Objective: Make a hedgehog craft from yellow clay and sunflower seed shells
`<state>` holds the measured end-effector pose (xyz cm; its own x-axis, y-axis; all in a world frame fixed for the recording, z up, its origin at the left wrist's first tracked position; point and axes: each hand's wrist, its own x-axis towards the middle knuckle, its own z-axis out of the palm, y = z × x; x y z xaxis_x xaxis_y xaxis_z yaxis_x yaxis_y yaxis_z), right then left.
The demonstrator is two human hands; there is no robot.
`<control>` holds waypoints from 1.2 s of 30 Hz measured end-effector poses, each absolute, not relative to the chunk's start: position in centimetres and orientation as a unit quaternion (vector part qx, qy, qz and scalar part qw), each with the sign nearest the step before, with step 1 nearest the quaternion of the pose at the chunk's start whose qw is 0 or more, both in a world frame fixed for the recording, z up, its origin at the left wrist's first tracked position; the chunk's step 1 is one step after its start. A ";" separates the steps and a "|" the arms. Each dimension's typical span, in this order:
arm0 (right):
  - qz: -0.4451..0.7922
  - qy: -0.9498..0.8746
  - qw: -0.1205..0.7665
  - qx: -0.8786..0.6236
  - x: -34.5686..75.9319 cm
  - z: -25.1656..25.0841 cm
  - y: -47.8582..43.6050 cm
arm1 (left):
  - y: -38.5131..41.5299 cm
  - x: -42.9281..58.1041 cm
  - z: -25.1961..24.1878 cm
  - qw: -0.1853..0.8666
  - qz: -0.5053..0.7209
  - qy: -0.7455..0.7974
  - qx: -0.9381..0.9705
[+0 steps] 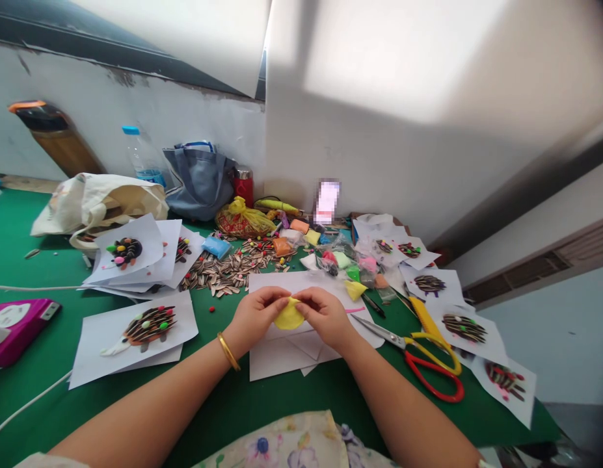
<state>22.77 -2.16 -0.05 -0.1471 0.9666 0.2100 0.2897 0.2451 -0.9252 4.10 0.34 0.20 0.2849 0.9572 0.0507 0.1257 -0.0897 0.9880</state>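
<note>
My left hand [256, 313] and my right hand [324, 314] meet over white sheets of paper [281, 361] on the green table [47, 357]. Both pinch a flat yellow lump of clay [288, 318] between thumbs and fingers. A gold bangle [227, 351] sits on my left wrist. A small yellow clay piece [355, 289] lies just beyond my right hand.
Red and yellow scissors [421, 357] lie right of my hands. A heap of sunflower seeds [227, 268] and bags of coloured clay [340, 260] sit behind. Paper sheets with seed hedgehogs [147, 325] are spread left and right. Bags [198, 179], a bottle [142, 159] and a pink box [15, 325] stand at the left.
</note>
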 end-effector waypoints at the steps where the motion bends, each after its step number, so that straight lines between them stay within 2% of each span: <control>1: 0.390 -0.646 0.447 -0.480 22.7 -0.1 -2.2 | 0.3 4.1 0.2 0.497 0.407 0.445 0.624; 5: 0.381 -0.652 0.455 -0.472 22.6 -0.1 -2.2 | 0.3 4.0 0.6 0.465 0.400 0.463 0.640; 13: 0.375 -0.634 0.476 -0.481 22.7 -0.2 -2.1 | 0.2 4.3 0.5 0.530 0.398 0.436 0.608; 18: 0.315 -0.684 0.470 -0.461 22.5 0.1 -2.2 | 0.1 4.2 0.5 0.502 0.385 0.438 0.639; 21: 0.339 -0.676 0.457 -0.468 22.5 0.0 -2.3 | 0.1 4.1 0.5 0.481 0.353 0.441 0.671; 24: 0.370 -0.649 0.457 -0.482 22.5 -0.2 -2.4 | 0.2 3.9 0.4 0.483 0.374 0.463 0.642; 27: 0.350 -0.673 0.438 -0.482 22.5 -0.2 -2.3 | 0.2 3.9 0.5 0.497 0.386 0.458 0.628; 32: 0.305 -0.727 0.420 -0.449 22.4 0.1 -2.3 | 0.2 3.8 0.7 0.428 0.352 0.458 0.695; 36: 0.310 -0.722 0.427 -0.447 22.4 0.2 -2.4 | 0.4 3.9 0.5 0.477 0.367 0.467 0.648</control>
<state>22.41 -2.35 0.15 -0.2355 0.9105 0.3398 0.3806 0.4081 -0.8298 3.88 0.45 0.50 0.2943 0.9552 0.0296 0.2565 -0.1088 0.9604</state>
